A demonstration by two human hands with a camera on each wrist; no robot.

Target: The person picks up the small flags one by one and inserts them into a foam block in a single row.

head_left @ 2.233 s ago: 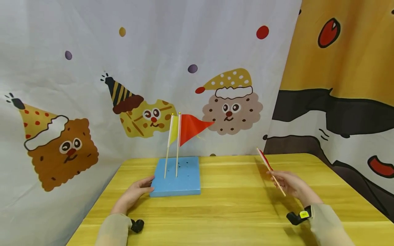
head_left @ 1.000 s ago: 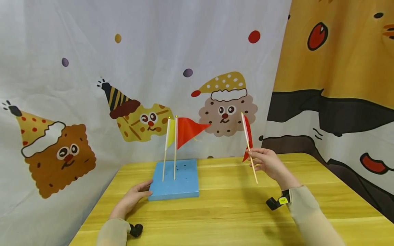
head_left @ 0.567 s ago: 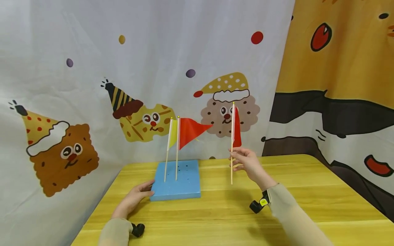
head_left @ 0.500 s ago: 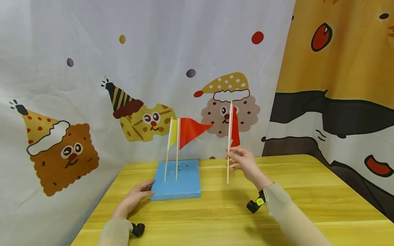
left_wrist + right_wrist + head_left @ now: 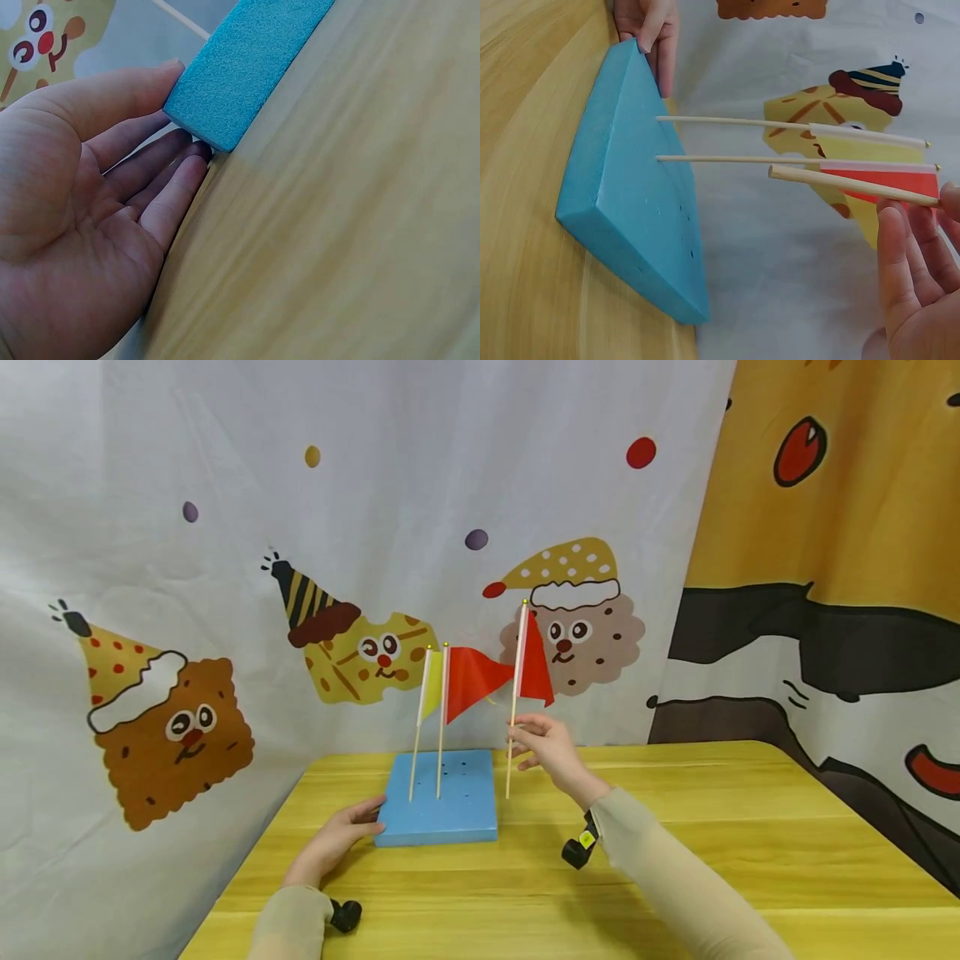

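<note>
A blue foam block (image 5: 438, 822) lies on the table, with a yellow flag (image 5: 431, 689) and a red flag (image 5: 474, 681) standing in it on thin sticks. My left hand (image 5: 337, 839) rests at the block's left side, thumb and fingertips touching its edge with the fingers fairly straight. Its palm shows beside the block corner in the left wrist view. My right hand (image 5: 551, 752) pinches the stick of a second red flag (image 5: 534, 660) between thumb and fingers. That flag is almost upright, just right of the block, its lower stick end (image 5: 776, 172) apart from the foam.
Small holes (image 5: 453, 768) dot the block's top behind and right of the standing sticks. The wooden table (image 5: 675, 827) extends to the right and front. A printed cloth (image 5: 405, 443) hangs behind the table.
My right hand has carried the second red flag leftward to beside the block, turning it from slanted to nearly upright. My left hand has stayed at the block, and the block keeps its place.
</note>
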